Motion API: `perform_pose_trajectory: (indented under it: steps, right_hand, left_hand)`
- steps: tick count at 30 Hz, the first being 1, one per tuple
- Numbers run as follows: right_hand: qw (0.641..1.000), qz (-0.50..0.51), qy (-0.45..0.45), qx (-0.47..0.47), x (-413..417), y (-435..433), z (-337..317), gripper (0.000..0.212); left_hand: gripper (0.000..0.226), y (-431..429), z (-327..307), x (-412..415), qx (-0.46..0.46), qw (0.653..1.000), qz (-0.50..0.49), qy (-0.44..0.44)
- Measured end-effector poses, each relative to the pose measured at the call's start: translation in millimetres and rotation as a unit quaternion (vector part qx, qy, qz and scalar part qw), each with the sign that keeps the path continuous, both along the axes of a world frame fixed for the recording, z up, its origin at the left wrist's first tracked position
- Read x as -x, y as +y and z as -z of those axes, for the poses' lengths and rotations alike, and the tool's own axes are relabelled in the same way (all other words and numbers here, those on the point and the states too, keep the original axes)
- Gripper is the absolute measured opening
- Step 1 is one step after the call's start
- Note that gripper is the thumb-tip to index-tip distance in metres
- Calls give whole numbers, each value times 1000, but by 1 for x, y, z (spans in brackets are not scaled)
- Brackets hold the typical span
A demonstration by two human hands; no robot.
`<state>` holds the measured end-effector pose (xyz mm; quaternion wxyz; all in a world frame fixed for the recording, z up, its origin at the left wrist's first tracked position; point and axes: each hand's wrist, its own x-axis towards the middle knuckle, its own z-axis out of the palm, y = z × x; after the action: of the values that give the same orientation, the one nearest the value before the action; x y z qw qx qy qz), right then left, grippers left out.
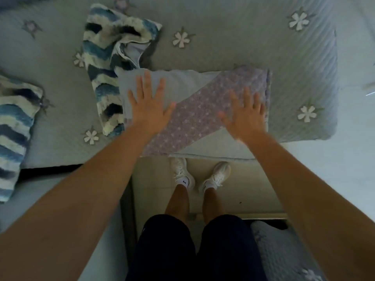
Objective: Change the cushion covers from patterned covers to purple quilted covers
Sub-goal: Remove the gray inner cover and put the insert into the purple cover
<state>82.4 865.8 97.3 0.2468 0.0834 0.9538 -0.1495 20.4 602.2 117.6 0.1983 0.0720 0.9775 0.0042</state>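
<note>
As the purple quilted cushion (203, 112) lies at the bed's (223, 37) near edge, beside 1 emptied patterned cover (109, 47), the left hand (150, 110) and right hand (245, 116) lie flat on it, fingers spread, and sweeping outward toward the corners should settle the filling evenly.

It looks like a bedroom in somebody's home. A grey quilted bedspread (223, 37) stitched with white flowers (181, 39) lies spread wide. A tufted blue-and-white chevron cushion cover (101, 47) sits crumpled on it near a matching cushion (14, 122), and pale floor tiles (156, 191) show below its edge.
</note>
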Motion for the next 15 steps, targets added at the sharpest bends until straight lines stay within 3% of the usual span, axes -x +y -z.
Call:
perform_pose_trajectory:
  steps: [2,4,10,15]
  right_hand:
    - [992,0,-119,28,-20,-11,32,90]
    - [984,4,-173,32,-32,-19,59,105]
    - [979,2,-202,-1,2,-32,108,119]
    - [983,-22,-166,-72,11,-42,132,118]
  left_hand:
    - [81,-12,34,-27,39,989,-17,-139]
    - [97,-21,63,-40,56,977,-24,-203]
    - [118,-20,127,7,64,969,-9,-236]
    - [114,-19,164,12,63,984,17,-165]
